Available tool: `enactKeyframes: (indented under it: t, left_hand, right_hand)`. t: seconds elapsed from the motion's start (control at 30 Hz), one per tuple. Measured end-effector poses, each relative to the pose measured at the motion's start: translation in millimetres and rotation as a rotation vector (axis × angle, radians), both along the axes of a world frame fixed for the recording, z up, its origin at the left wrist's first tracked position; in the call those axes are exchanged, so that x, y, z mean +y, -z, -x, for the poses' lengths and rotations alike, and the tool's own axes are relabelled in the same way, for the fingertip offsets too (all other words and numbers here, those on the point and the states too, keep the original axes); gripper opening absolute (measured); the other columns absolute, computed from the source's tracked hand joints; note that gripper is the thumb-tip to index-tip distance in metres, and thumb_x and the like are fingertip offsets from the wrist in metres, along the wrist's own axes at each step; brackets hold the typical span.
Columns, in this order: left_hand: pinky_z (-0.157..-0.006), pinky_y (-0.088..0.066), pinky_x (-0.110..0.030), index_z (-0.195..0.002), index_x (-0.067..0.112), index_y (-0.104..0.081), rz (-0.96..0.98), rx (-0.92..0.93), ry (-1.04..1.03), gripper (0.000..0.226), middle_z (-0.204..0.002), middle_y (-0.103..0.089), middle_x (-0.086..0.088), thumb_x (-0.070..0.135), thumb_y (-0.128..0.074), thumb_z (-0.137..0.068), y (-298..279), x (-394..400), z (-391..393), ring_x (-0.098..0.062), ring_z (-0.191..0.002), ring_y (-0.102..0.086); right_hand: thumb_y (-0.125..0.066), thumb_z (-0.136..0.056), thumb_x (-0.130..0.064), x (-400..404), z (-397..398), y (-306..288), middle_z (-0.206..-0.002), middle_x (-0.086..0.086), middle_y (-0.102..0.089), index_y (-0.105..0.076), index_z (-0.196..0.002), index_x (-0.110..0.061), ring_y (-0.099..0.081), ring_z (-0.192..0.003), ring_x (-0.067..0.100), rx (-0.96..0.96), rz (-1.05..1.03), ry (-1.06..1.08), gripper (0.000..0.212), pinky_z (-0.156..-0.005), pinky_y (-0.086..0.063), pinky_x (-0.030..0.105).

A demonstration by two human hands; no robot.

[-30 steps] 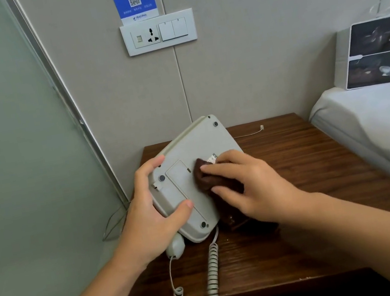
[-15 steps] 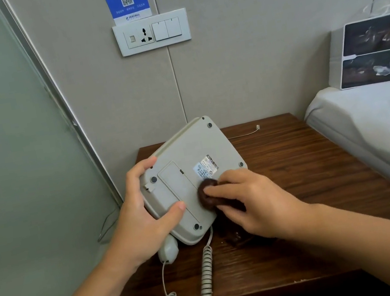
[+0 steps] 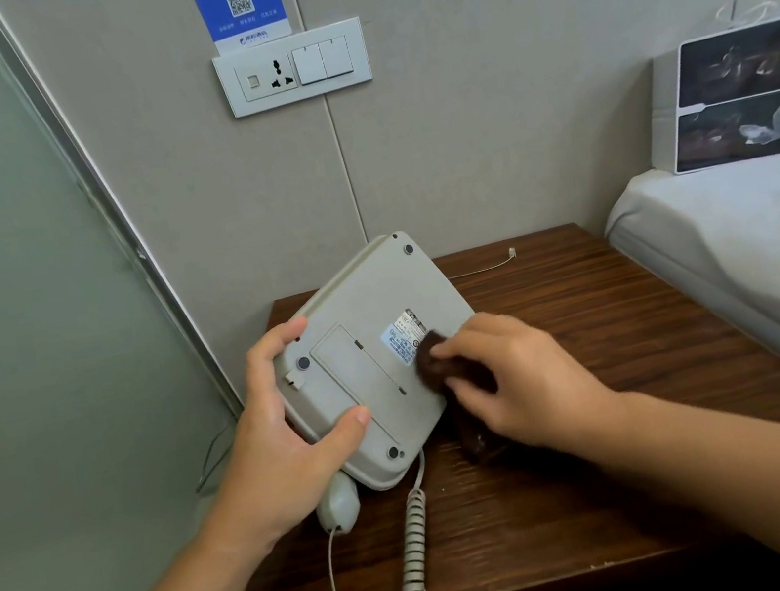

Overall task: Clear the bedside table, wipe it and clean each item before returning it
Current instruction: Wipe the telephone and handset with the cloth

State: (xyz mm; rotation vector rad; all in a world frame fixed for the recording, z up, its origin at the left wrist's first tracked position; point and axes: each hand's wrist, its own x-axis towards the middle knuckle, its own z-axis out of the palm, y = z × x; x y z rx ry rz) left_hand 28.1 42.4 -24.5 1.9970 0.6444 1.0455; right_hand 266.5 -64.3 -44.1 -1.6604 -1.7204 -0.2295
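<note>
Grey plastic fills the middle: the telephone (image 3: 364, 367) is tipped underside-up over the wooden bedside table (image 3: 593, 337). At its left edge the left hand (image 3: 279, 450) grips it, thumb across the base. To the right, the right hand (image 3: 517, 377) presses a brown cloth (image 3: 434, 365) beside the label.

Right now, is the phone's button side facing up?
No, the grey plastic telephone shows its underside, with rubber feet and a sticker label.

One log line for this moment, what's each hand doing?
left hand grips upturned phone | right hand rubs brown cloth on its underside | over bedside table
</note>
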Motion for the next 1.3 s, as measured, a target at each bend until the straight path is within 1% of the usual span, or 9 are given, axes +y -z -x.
enactKeyframes:
  t: [0.1,0.23,0.47,0.57,0.67,0.73,0.87,1.03,1.3]
  left_hand:
    - [-0.087,-0.052,-0.010,-0.137,0.049,-0.037,0.007,0.003,-0.008,0.089,-0.119,-0.060,0.035,-0.002,-0.083,-0.081,-1.0,0.7,-0.8,0.002,-0.115,-0.063]
    - [-0.086,-0.053,-0.011,-0.136,0.054,-0.037,0.012,0.023,-0.010,0.090,-0.121,-0.060,0.032,-0.001,-0.083,-0.081,-0.4,2.1,-0.4,0.000,-0.116,-0.063]
    - [-0.089,-0.055,-0.025,-0.134,0.061,-0.038,0.008,0.031,-0.030,0.092,-0.122,-0.060,0.032,0.003,-0.085,-0.080,-2.7,-0.5,-2.9,-0.003,-0.114,-0.065]
    - [-0.083,-0.056,-0.017,-0.131,0.064,-0.037,0.014,0.049,-0.027,0.092,-0.121,-0.060,0.033,0.003,-0.084,-0.081,-3.5,-1.7,-2.2,-0.002,-0.111,-0.067]
    - [-0.082,-0.053,-0.010,-0.128,0.065,-0.038,0.011,0.059,-0.015,0.092,-0.120,-0.060,0.031,0.002,-0.085,-0.080,-5.2,-3.3,-2.3,-0.001,-0.109,-0.067]
    - [-0.084,-0.056,-0.015,-0.129,0.065,-0.039,0.007,0.068,-0.014,0.092,-0.120,-0.061,0.030,0.003,-0.085,-0.079,-5.5,-4.1,-2.8,-0.002,-0.109,-0.067]
    - [-0.097,-0.054,-0.033,-0.134,0.061,-0.039,0.024,0.053,-0.037,0.092,-0.123,-0.062,0.027,0.003,-0.086,-0.079,-4.8,-3.0,-0.9,-0.005,-0.112,-0.067]
    - [-0.095,-0.053,-0.028,-0.131,0.068,-0.034,-0.025,0.112,-0.007,0.093,-0.124,-0.057,0.035,0.008,-0.085,-0.081,-9.3,-5.4,0.8,0.003,-0.115,-0.062]
    - [-0.114,-0.035,-0.027,-0.143,0.076,-0.007,-0.113,0.247,0.120,0.117,-0.134,-0.045,0.045,0.014,-0.085,-0.083,-28.3,-2.7,-1.3,0.014,-0.132,-0.043]
  right_hand:
    - [-0.074,-0.090,-0.026,7.4,-17.0,-6.2,-0.106,-0.007,-0.060,-0.069,-0.119,-0.024,-0.063,-0.096,0.015,0.136,0.034,0.186,0.030,-0.089,-0.057,0.039]
    - [-0.074,-0.091,-0.030,-0.1,-3.1,-9.7,-0.111,-0.013,-0.057,-0.067,-0.125,-0.027,-0.059,-0.101,0.006,0.132,0.058,0.044,0.035,-0.089,-0.053,0.023]
    - [-0.072,-0.091,-0.029,22.3,-25.7,-28.1,-0.106,-0.010,-0.061,-0.069,-0.115,-0.029,-0.061,-0.098,0.012,0.232,0.037,0.231,0.025,-0.092,-0.054,0.038]
    - [-0.072,-0.091,-0.027,28.5,-17.4,-46.1,-0.107,-0.009,-0.062,-0.070,-0.116,-0.027,-0.060,-0.099,0.011,0.226,-0.076,0.237,0.025,-0.091,-0.050,0.029]
    - [-0.074,-0.092,-0.025,30.4,-11.0,-59.2,-0.108,-0.009,-0.061,-0.070,-0.122,-0.025,-0.057,-0.099,0.003,0.202,-0.174,0.094,0.030,-0.089,-0.044,0.013]
    - [-0.074,-0.091,-0.024,35.5,-15.6,-55.9,-0.105,-0.008,-0.060,-0.071,-0.120,-0.025,-0.058,-0.098,0.006,0.158,-0.140,0.062,0.029,-0.088,-0.046,0.017]
    - [-0.074,-0.088,-0.026,39.0,-48.3,-48.2,-0.107,-0.003,-0.069,-0.074,-0.108,-0.025,-0.065,-0.106,0.020,0.286,-0.023,0.342,0.020,-0.092,-0.048,0.031]
    - [-0.074,-0.090,-0.027,17.8,-64.2,-52.4,-0.101,-0.011,-0.072,-0.074,-0.107,-0.026,-0.067,-0.097,0.011,0.398,-0.094,0.341,0.017,-0.090,-0.057,0.038]
    - [-0.078,-0.088,-0.017,-4.8,-78.8,-57.9,-0.089,-0.010,-0.077,-0.077,-0.094,-0.027,-0.073,-0.086,0.008,0.771,-0.148,0.242,0.012,-0.080,-0.059,0.029]
